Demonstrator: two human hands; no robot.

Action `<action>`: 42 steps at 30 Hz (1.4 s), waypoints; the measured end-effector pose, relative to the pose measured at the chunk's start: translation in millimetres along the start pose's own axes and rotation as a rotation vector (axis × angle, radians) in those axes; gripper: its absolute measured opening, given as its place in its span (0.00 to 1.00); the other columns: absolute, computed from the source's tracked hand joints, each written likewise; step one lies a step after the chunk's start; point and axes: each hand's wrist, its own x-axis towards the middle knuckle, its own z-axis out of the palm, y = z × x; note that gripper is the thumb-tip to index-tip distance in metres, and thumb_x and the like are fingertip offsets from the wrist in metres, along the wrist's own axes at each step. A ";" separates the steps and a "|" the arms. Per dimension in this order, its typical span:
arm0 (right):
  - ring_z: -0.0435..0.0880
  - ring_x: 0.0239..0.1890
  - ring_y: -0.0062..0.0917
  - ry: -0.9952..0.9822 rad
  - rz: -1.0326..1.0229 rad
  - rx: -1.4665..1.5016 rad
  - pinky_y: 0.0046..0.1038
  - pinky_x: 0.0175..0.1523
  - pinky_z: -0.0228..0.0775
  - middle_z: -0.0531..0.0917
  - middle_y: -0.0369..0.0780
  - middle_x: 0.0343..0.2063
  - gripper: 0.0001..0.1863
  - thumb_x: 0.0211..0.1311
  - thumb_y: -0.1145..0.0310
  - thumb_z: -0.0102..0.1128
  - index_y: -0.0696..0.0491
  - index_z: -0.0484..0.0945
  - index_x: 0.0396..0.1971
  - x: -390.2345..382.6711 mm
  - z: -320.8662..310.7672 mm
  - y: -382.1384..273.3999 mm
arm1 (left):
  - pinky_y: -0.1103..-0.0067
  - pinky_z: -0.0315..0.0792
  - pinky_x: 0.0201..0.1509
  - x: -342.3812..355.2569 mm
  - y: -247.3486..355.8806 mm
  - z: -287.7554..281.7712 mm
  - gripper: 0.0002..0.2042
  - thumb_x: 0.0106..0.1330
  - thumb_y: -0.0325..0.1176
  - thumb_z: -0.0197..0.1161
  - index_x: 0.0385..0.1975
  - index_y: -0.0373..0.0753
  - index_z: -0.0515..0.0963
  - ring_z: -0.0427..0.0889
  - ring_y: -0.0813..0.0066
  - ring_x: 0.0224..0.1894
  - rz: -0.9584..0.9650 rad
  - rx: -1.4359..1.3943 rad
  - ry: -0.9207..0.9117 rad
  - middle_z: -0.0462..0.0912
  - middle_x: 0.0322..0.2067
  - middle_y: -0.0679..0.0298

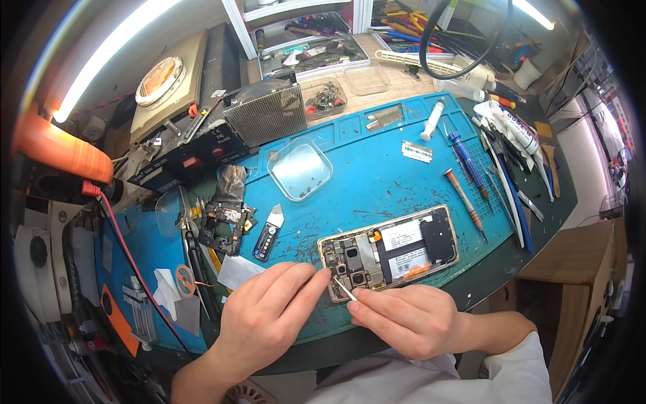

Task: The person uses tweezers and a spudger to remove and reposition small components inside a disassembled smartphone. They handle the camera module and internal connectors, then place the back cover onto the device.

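Note:
An opened phone [418, 240] lies on the blue mat [363, 190], showing its board, camera modules and battery. My left hand [268, 318] is at the phone's left edge, fingers curled together with the tips against it; whatever they may hold is hidden. My right hand [408, 321] grips a thin white tool [346, 290] between thumb and finger, its point angled into the phone's left end. A copper-coloured screwdriver [463, 202] lies to the right of the phone, and a small black-handled blade [268, 237] lies to its left.
A black phone assembly [222, 215], clear plastic box [299, 170], razor blade [416, 151] and syringe [433, 120] rest on the mat. Several tools [505, 172] line its right side. A black machine [182, 163] and parts trays [303, 57] stand behind; a red cable [116, 242] hangs at left.

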 end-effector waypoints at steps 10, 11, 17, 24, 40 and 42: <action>0.94 0.40 0.27 0.001 -0.015 -0.021 0.23 0.39 0.83 0.92 0.47 0.46 0.13 0.61 0.73 0.72 0.61 0.91 0.44 -0.7 0.5 -0.4 | 0.69 0.84 0.44 1.3 0.7 -1.0 0.22 0.54 0.19 0.68 0.51 0.37 0.89 0.89 0.59 0.44 0.009 0.009 -0.007 0.86 0.45 0.60; 0.94 0.40 0.27 0.000 -0.017 -0.022 0.23 0.38 0.83 0.92 0.47 0.46 0.13 0.62 0.73 0.72 0.61 0.91 0.44 -0.8 0.2 -0.3 | 0.68 0.84 0.44 1.2 0.8 -1.0 0.22 0.54 0.19 0.68 0.51 0.38 0.89 0.89 0.59 0.45 0.009 0.011 -0.007 0.86 0.45 0.60; 0.94 0.39 0.27 0.032 0.004 -0.007 0.24 0.38 0.84 0.92 0.47 0.45 0.13 0.62 0.72 0.75 0.61 0.90 0.45 -3.6 0.5 -1.4 | 0.71 0.83 0.45 -1.5 -3.5 -0.4 0.20 0.61 0.26 0.69 0.54 0.38 0.87 0.88 0.64 0.50 0.061 0.063 -0.036 0.84 0.48 0.62; 0.94 0.38 0.28 0.032 0.016 0.016 0.24 0.38 0.84 0.92 0.46 0.45 0.13 0.62 0.72 0.76 0.61 0.90 0.45 -1.3 1.5 0.6 | 0.72 0.83 0.45 -2.0 -4.3 -0.7 0.20 0.60 0.25 0.69 0.54 0.38 0.87 0.88 0.65 0.50 0.063 0.062 -0.037 0.85 0.47 0.62; 0.94 0.38 0.27 0.039 0.008 0.015 0.24 0.37 0.84 0.92 0.47 0.45 0.11 0.61 0.74 0.74 0.61 0.90 0.43 0.4 0.9 0.2 | 0.73 0.86 0.50 -3.0 2.5 -3.5 0.18 0.59 0.27 0.69 0.50 0.34 0.89 0.89 0.65 0.52 0.157 0.144 -0.034 0.88 0.50 0.62; 0.93 0.38 0.27 0.030 0.012 0.009 0.24 0.37 0.84 0.91 0.47 0.45 0.11 0.61 0.74 0.74 0.61 0.90 0.43 1.0 -0.8 0.2 | 0.73 0.86 0.52 -1.9 4.3 -4.1 0.17 0.59 0.27 0.69 0.50 0.32 0.88 0.89 0.65 0.52 0.149 0.142 -0.049 0.88 0.50 0.61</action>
